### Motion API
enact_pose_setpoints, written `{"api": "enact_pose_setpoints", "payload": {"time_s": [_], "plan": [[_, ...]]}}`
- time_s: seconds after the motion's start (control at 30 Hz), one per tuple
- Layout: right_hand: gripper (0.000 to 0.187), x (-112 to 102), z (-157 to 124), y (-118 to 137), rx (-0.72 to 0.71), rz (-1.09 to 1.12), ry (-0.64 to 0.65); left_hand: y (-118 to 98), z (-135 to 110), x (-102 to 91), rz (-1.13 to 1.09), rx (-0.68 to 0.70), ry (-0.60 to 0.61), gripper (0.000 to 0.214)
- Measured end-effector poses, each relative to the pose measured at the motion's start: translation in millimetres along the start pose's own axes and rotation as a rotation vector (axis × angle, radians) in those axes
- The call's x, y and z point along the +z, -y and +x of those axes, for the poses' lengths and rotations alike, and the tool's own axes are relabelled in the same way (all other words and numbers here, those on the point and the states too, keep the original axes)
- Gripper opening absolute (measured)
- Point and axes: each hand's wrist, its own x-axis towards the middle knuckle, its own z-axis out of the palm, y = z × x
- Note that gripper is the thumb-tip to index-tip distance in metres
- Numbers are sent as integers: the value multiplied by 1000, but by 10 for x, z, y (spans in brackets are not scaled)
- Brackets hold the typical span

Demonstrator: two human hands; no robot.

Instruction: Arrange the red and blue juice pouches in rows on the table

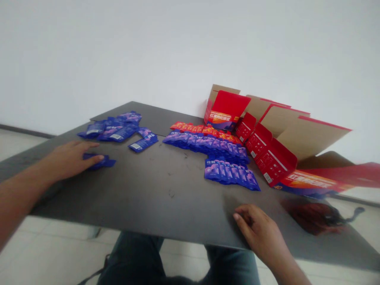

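Left hand (pixel 69 159) spread flat, fingertips on blue sachets (pixel 99 161) just ahead of it on the dark worktop (pixel 154 198); right hand (pixel 258 229) curled at the near edge, rows of sachets (pixel 208 144) and red cartons (pixel 270 154) beyond it.

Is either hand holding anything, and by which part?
Nothing is clearly held: the left hand rests its fingertips on a blue sachet, and the right hand shows nothing at the table edge.

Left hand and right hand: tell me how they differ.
The left hand lies flat with its fingertips on a blue sachet, while the right hand curls at the table's near edge. The left reaches farther onto the dark table than the right. Both are bare.
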Motion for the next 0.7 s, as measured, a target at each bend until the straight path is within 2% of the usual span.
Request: {"api": "enact_pose_setpoints", "payload": {"time_s": [0.07, 0.17, 0.3, 0.4, 0.5, 0.6, 0.7], "plan": [[28, 0, 5, -42, 3, -27, -5, -23, -40, 39, -34, 65, 67, 75], [31, 14, 20, -111, 4, -50, 11, -152, -136, 7, -22, 79, 64, 77], [32, 41, 3, -110, 42, -13, -22, -359, -144, -125, -44, 58, -17, 75], [33, 46, -28, -51, 68, 7, -41, -578, 2, -221, -86, 92, -86, 67], [32, 46, -45, -16, 59, -1, -57, -894, 245, -278, -168, 110, -89, 64], [32, 44, -57, -23, 34, -3, -78, -1220, 509, -298, -181, 65, 24, 67], [31, 40, -72, -41, 0, 5, -85, -1432, 718, -310, -180, 21, 113, 62]]}}
